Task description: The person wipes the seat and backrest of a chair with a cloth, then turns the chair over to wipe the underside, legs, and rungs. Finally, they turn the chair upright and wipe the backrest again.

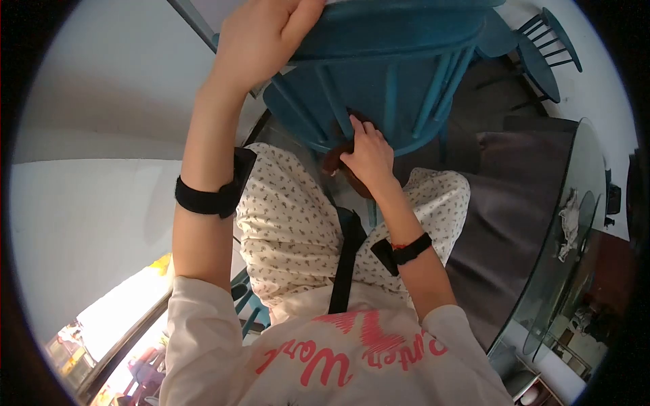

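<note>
A teal wooden chair (393, 40) with a spindle back stands right in front of me, against my patterned trousers. My left hand (261, 40) is closed over the left end of its top rail. Lower down, my right hand (369, 154) reaches between the spindles and presses a dark brown object (333, 161), perhaps a cloth, on the rear edge of the chair's seat. The fingers hide most of that object. Both wrists carry black straps.
A round glass table (586, 183) stands at the right with a crumpled whitish cloth (567, 230) on it. A second teal chair (545, 57) is at the top right. A dark rug (514, 216) covers the floor between. A bright window is at the lower left.
</note>
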Available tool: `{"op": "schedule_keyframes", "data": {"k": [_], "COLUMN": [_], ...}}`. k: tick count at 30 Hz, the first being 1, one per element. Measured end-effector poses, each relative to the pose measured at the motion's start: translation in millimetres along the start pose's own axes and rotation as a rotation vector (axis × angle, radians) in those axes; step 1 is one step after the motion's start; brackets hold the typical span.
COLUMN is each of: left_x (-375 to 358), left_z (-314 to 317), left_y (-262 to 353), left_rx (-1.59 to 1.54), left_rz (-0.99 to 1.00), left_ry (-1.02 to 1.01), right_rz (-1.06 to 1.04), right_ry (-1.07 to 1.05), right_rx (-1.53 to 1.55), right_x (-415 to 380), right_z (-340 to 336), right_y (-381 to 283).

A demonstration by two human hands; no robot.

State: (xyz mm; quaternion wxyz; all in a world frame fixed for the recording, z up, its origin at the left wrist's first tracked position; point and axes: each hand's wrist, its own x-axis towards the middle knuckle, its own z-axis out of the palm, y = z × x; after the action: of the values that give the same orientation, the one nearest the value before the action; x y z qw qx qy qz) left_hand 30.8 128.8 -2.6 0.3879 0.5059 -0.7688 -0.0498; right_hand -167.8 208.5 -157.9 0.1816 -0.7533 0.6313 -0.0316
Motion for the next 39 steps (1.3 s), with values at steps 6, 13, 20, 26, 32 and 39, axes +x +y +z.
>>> {"op": "schedule_keyframes", "data": {"k": [6,13,20,26,32,39], "left_x": [1.0,0.3,2.3,1.2,-2.6,-4.8], "left_z": [-0.2,-1.2,2.3,-5.2,0.5,8.2], "left_y": [-1.2,29.8,26.3,37.3,43.2,45.0], "left_rx": [-0.085,0.075,0.071,0.048,-0.028,-0.028], "left_rz": [-0.076,-0.025,0.086,-0.069,-0.034,0.021], "left_ry": [-0.038,-0.098,0.068,-0.095,-0.124,-0.030], "right_rz": [-0.138,-0.014,-0.057,-0.097,-0.156,-0.019], "right_ry": [0.321,0.458,0.565,0.600,0.626,0.468], "right_rx": [0.285,0.594,0.944,0.944,0.582,0.548], "right_x": [-22.8,-24.8,-2.5,12.8,13.1,-26.9], "right_z": [27.1,17.9,-78.3,-73.6,-63.9,12.3], "right_y": [24.3,12.9,-61.5,-69.3,-55.3,6.5]}}
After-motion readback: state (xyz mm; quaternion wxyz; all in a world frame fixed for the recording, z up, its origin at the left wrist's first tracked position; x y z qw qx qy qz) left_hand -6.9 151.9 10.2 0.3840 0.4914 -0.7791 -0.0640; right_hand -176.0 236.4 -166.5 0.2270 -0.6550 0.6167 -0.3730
